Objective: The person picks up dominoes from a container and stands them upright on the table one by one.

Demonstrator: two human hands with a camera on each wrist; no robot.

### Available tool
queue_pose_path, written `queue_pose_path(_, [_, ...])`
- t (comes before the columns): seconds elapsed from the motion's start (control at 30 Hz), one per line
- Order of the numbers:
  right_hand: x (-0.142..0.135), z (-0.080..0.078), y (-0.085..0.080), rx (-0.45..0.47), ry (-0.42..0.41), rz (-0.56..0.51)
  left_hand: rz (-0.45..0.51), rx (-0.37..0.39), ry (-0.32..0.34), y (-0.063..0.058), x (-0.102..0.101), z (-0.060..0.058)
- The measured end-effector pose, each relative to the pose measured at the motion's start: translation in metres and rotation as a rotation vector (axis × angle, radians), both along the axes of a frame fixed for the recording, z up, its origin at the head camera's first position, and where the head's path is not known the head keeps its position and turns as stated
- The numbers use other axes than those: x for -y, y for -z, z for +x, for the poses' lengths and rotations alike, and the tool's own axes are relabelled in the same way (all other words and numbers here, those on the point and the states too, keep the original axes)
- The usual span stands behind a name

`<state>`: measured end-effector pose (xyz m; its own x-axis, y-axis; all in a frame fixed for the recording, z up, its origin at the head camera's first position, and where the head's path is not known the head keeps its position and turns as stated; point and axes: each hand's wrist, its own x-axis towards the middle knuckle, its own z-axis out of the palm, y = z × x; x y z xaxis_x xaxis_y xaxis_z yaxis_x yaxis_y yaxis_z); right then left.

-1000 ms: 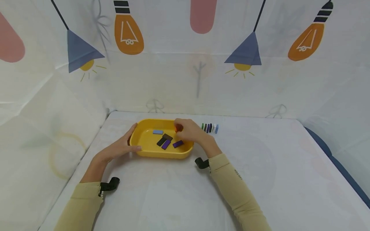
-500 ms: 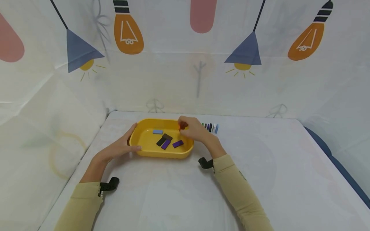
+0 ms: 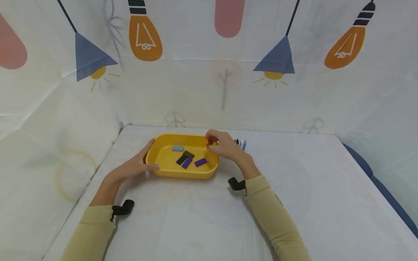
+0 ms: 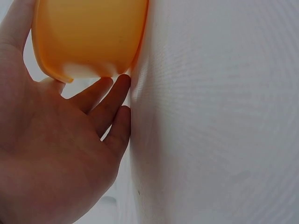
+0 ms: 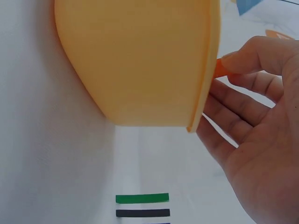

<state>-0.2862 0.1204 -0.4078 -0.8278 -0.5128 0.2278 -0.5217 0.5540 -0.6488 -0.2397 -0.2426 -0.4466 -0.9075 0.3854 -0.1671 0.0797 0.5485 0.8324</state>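
Note:
A yellow tray (image 3: pixel 183 174) lies on the table, with my left hand (image 3: pixel 133 166) holding its left end. In the left wrist view, the left hand's fingers (image 4: pixel 110 105) touch the tray's outer wall. My right hand (image 3: pixel 225 146) pinches an orange domino (image 5: pixel 220 68) between thumb and index finger, at the tray's right rim. Inside the tray lie a light blue domino (image 3: pixel 177 148), a brown domino (image 3: pixel 189 154), a black domino (image 3: pixel 181 160) and two purple dominoes (image 3: pixel 200 162). The right hand partly hides the domino it holds.
Behind the right hand, several dominoes stand on edge in a row, among them a light blue one (image 3: pixel 244 145) and a green one (image 5: pixel 142 198). The white table (image 3: pixel 183 217) meets a printed cloth backdrop (image 3: pixel 196 94) at the back.
My right hand has moved right with the orange domino, from over the tray to its right rim, and now covers part of the row. The left hand stays on the tray.

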Motion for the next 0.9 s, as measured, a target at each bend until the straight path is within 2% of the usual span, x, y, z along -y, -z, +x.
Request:
queue_pose_path(0.17, [-0.007, 0.0, -0.001, -0.018, 0.011, -0.04, -0.009, 0.01, -0.003, 0.0, 0.001, -0.001])
queue_pose_path(0.63, [-0.035, -0.002, -0.006, 0.042, 0.165, -0.075, 0.0, 0.001, 0.008, -0.002, 0.0, -0.002])
queue_pose_path(0.9, [-0.056, -0.002, -0.008, 0.064, 0.216, -0.075, 0.007, 0.002, 0.004, -0.001, 0.001, -0.002])
